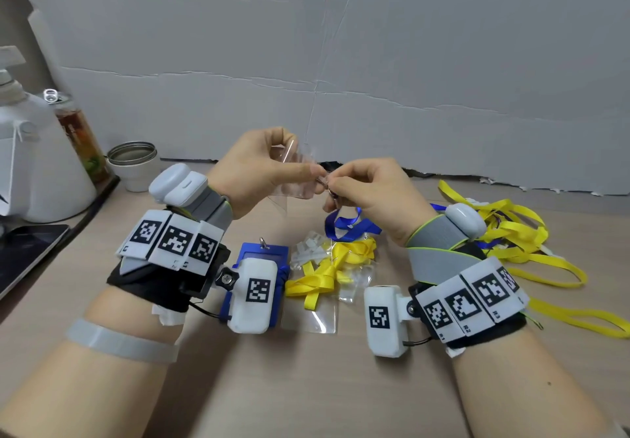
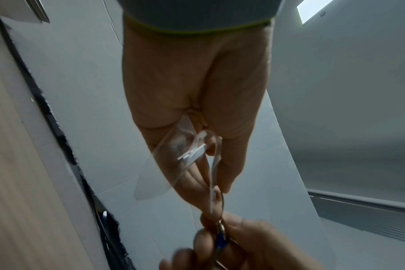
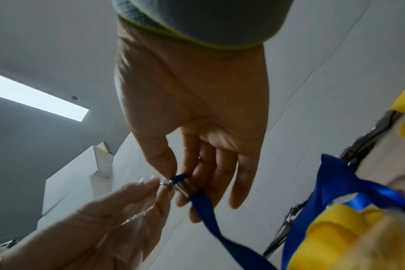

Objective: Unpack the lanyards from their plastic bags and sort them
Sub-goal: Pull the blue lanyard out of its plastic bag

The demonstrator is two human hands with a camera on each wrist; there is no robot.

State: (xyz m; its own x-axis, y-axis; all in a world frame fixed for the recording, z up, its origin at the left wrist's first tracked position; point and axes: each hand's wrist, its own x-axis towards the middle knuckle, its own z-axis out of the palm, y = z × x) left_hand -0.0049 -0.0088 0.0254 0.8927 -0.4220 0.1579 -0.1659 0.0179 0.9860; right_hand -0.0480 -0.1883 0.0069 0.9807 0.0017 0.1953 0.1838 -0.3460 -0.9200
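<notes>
Above the wooden tabletop (image 1: 306, 386), a clear plastic badge sleeve (image 1: 293, 171) is held up by the left hand (image 1: 252, 168), pinched between thumb and curled fingers; in the left wrist view the transparent plastic (image 2: 173, 160) is seen bent within that grip. The metal clip (image 3: 178, 182) at the end of a blue lanyard (image 1: 344, 224) is pinched by the thumb and forefinger of the right hand (image 1: 371, 192), right at the edge of the sleeve, so that the two hands meet at the fingertips. The remaining fingers of the right hand are seen loosely extended in the right wrist view. From the clip the blue ribbon (image 3: 210, 219) hangs down to the tabletop, where it lies looped on a pile of yellow lanyards still in their plastic bags (image 1: 327, 274).

A blue card holder (image 1: 264, 250) lies on the tabletop just left of that pile, partly hidden by the left wrist camera. To the right, behind the right wrist, a heap of loose yellow lanyards (image 1: 518, 229) is spread out, with some blue strap among it. At the far left a steel-rimmed white cup (image 1: 134, 164), a drinks bottle (image 1: 76, 130) and a white jug-like container (image 1: 37, 151) are seen standing near a dark tablet (image 1: 24, 253). A white creased board (image 1: 341, 62) is set up behind the work area.
</notes>
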